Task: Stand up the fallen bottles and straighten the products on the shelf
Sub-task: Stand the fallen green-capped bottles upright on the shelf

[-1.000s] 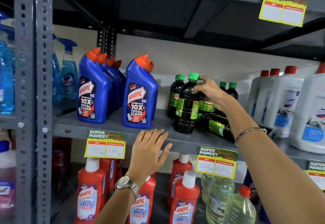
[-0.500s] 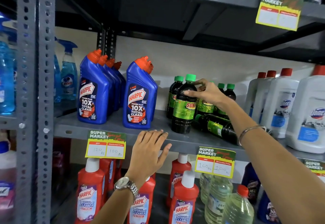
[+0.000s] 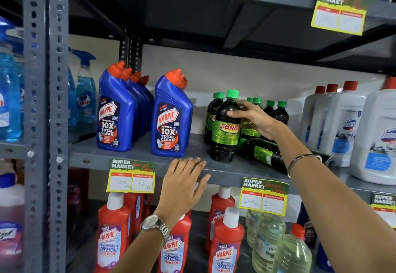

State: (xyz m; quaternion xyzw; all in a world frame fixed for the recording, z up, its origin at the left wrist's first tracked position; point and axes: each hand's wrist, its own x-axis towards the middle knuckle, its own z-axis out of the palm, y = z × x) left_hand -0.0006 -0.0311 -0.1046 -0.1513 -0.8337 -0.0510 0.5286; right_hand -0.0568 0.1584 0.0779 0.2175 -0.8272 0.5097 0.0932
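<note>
Right hand (image 3: 256,120) wrapped round shoulder of front Sunny bottle (image 3: 225,126), thumb on front face, fingers curled behind; gripping it. Bottle upright on middle shelf (image 3: 139,157), green cap, dark liquid, yellow-green label reading "SUNNY" in red. Thin bracelet (image 3: 302,159) on right wrist.

Left hand (image 3: 184,184) spread flat, palm down, fingers apart, resting on front lip of middle shelf, just below & left of held bottle. Holding nothing. Metal watch (image 3: 154,226) on left wrist.

Fallen bottle (image 3: 261,152) lying on side just right of held bottle, cap pointing left, partly hidden by right forearm. More green-capped bottles (image 3: 274,111) upright behind, in rows.

Left on same shelf: blue Harpic bottles (image 3: 169,120), orange caps, labels "HARPIC", "POWER PLUS", "10X TOTAL CLEAN", "5 MIN ACTION". Two rows, all upright.

Right: white jugs (image 3: 342,122), red caps, blue labels, brand too blurred to read.

Price tags on shelf edge, headed "SUPER MARKET": left tag (image 3: 130,176) handwritten "120 Rs" & "100 Rs"; right tag (image 3: 264,197) "160 Rs" & "100 Rs". Similar tag on upper shelf, writing illegible.

Lower shelf: red Harpic bottles (image 3: 112,240), white caps, "BATHROOM CLEANER", "10X". Clear bottles (image 3: 267,240) of pale liquid beside them. Far left past upright: blue spray bottle (image 3: 85,99), label "olin" visible.
</note>
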